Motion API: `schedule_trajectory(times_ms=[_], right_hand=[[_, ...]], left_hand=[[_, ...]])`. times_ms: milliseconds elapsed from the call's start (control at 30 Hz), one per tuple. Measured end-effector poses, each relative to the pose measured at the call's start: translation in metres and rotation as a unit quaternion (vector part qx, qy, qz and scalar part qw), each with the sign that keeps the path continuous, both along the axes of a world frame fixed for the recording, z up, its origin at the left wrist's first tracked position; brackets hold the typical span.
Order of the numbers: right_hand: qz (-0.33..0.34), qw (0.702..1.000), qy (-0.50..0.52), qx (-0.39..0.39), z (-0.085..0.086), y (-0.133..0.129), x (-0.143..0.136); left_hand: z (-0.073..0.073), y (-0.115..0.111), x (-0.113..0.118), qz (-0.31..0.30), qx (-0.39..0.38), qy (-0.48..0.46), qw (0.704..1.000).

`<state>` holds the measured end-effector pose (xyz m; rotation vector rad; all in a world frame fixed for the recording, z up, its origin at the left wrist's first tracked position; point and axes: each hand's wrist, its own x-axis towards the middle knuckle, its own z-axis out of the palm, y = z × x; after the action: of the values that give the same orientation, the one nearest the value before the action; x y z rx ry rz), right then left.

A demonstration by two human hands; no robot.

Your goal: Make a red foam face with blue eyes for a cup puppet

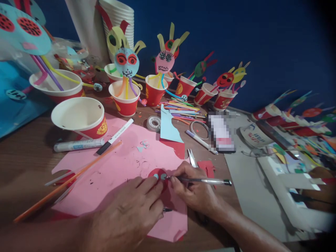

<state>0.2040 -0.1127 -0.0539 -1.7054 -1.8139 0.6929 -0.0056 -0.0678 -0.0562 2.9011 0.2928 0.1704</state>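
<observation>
My right hand (pixel 195 189) grips a pen (pixel 210 181) with a clear barrel and dark cap end, its tip at a red paper circle (pixel 164 187). Two small light-blue paper pieces lie on the circle. My left hand (pixel 131 206) lies flat over the circle's left side, fingers stretched out, fingertips pressing beside the blue pieces. Beneath both is a cut sheet of pink paper (pixel 110 178). A dark pointed tip (pixel 167 210) pokes out by my left fingers; the rest of it is hidden. Just beyond my right hand are scissors (pixel 192 158) and a red paper scrap (pixel 206 168).
An orange straw (pixel 68 182), a black-and-white marker (pixel 115 136) and a clear tube (pixel 78 145) lie left. Behind stand a paper cup (pixel 78 117) and several cups with paper faces. Tape (pixel 153 123), a straw pile (pixel 183 110) and a phone (pixel 222 133) lie beyond.
</observation>
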Motion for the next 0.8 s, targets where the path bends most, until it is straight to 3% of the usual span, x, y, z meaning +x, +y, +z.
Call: schedule_trajectory(times_ms=[167,367,800], right_hand=[[0.006,1.000,0.003,-0.003,0.0009,0.0010,-0.0003],[0.027,1.000,0.003,0.008,0.0028,0.0014,-0.0007],[0.012,1.000,0.014,0.003,0.0004,0.0029,-0.0006]], left_hand=[[0.0002,-0.0012,0.0018,-0.002,0.012,-0.006,1.000],[0.0015,-0.0064,0.0033,0.038,0.030,-0.018,0.999],[0.0006,-0.0060,0.0031,0.034,0.026,-0.009,0.999]])
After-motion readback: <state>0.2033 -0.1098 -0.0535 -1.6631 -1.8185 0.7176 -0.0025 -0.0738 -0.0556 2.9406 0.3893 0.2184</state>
